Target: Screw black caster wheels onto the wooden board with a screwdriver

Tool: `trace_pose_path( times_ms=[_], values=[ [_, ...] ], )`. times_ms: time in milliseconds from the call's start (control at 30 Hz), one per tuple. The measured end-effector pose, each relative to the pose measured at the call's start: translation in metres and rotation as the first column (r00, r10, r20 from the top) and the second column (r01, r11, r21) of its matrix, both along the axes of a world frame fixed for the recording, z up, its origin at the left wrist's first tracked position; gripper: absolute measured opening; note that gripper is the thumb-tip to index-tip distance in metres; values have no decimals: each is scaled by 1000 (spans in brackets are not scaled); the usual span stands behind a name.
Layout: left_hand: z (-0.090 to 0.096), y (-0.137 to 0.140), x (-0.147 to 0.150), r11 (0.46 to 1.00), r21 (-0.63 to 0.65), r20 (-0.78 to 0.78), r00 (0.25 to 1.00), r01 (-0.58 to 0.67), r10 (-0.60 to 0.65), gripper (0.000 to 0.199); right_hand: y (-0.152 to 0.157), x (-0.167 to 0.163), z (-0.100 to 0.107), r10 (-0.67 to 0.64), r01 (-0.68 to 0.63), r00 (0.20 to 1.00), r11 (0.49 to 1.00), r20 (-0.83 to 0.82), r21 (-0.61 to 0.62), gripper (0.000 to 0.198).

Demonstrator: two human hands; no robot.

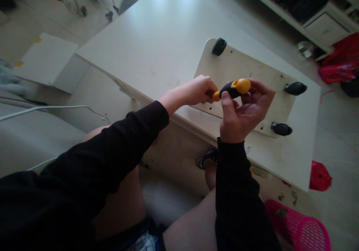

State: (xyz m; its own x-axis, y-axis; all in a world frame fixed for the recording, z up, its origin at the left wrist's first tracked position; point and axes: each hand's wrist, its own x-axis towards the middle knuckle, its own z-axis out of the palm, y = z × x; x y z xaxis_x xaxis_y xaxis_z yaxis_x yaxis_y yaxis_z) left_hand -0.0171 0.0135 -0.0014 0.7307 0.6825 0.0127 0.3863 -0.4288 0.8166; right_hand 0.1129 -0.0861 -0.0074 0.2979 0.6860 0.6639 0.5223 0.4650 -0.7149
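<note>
Screwdriver (228, 90) is gripped by left hand (199, 90) and right hand (242, 118) above a white table (134, 49) on tiled floor (339, 131).

Floor (343, 135), left of desk (134, 56): white box (46, 58), yellow tabs (38, 40) at edge; beyond it, wheeled frame (83, 11), blurred. Far left: white cable (56, 106) above grey seat (25, 142). Lower right: pink perforated basket (312, 232); red object (320, 176), unidentified. Upper right: crumpled red bag (340, 58) near white drawer (327, 28).

The handle (231, 89) looks smooth plastic, partly matt; the tabletop (134, 53) shines glossy toward twelve o'clock; plastic mesh forms the basket (300, 226) at four o'clock.
</note>
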Motion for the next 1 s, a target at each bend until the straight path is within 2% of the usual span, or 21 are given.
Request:
trace_pose_path(
  times_ms=[267,400,700,900,1000],
  values=[
    [4,-2,6,997,40,-73,995,-61,63,10,1,1,1,-52,52,998,999,-36,8,48],
    [0,-2,5,993,91,-39,996,-71,75,7,2,1,0,-65,65,998,997,-13,28,47],
    [-1,0,5,998,52,-22,999,-31,32,8,-1,0,1,24,-24,999,1000,-37,2,45],
    [2,-3,7,996,77,-47,998,-48,52,9,-2,5,1,-75,75,997,997,10,-22,50],
    [0,-2,6,992,111,-31,997,-66,70,13,-2,3,1,-47,47,999,999,-8,-21,52]
  ],
)
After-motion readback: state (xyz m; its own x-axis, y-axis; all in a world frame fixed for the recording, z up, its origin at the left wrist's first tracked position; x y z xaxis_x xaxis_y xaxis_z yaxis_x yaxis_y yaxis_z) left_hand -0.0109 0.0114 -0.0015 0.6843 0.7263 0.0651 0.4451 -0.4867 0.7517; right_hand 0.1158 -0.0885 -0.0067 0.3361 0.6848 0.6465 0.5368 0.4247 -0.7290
